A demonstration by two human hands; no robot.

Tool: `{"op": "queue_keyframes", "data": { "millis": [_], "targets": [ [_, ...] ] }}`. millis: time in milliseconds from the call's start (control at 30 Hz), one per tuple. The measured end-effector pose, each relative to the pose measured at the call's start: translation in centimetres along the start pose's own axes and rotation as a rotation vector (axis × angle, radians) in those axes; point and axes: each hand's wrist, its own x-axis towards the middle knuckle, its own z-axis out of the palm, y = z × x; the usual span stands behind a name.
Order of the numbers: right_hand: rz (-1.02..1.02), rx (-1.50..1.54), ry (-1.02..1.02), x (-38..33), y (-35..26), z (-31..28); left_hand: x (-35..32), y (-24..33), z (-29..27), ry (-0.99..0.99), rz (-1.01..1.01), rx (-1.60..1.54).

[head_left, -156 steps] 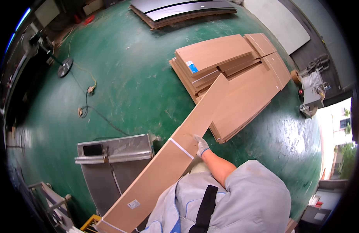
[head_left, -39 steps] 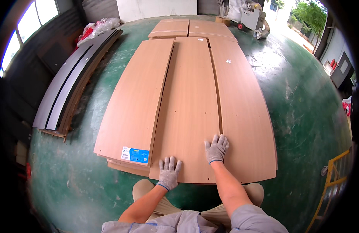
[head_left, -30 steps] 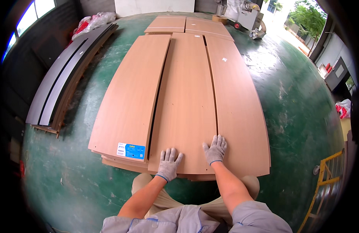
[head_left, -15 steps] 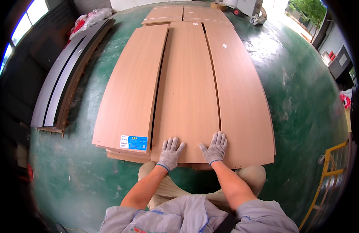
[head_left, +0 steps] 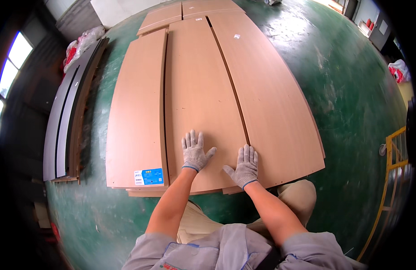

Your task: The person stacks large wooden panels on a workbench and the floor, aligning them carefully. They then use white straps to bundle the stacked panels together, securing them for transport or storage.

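Observation:
Three long wood-grain boards lie side by side on a low stack. My left hand [head_left: 196,152], in a grey knitted glove, rests flat on the middle board [head_left: 199,90] with its fingers spread. My right hand [head_left: 245,166], gloved alike, lies palm down near that board's front edge, with its fingertips at the gap beside the right board [head_left: 275,108]. Both hands are open and hold nothing. The left board [head_left: 136,103] carries a blue and white label [head_left: 149,177] at its near end. More board edges show underneath.
Further boards [head_left: 208,6] lie beyond the far ends. A pallet of dark-edged grey panels [head_left: 57,135] stands on the left, with plastic wrap [head_left: 88,40] behind it. On the right is a yellow-framed cart [head_left: 390,166]. The floor [head_left: 347,148] is green.
My left hand has slid forward, further onto the middle board. My right hand stays near its front edge, with the fingers still along the gap. The view has turned somewhat.

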Motion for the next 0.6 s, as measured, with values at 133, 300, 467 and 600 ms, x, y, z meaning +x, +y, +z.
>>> {"op": "queue_keyframes", "data": {
  "millis": [133, 300, 467, 600],
  "targets": [
    [-0.015, 0.012, 0.032, 0.0, 0.8, 0.5, 0.7, 0.9, 1.0, -0.094, -0.036, 0.042],
    [-0.008, 0.047, 0.033, 0.3, 1.0, 0.7, 1.0, 1.1, 0.8, -0.152, -0.044, 0.068],
    [-0.024, 0.041, 0.036, 0.1, 0.8, 0.6, 0.8, 1.3, 0.9, -0.133, -0.076, 0.066],
    [0.003, 0.052, 0.025, 0.1, 0.3, -0.4, 0.5, 1.3, 1.1, -0.129, -0.042, 0.043]
  ]
}}
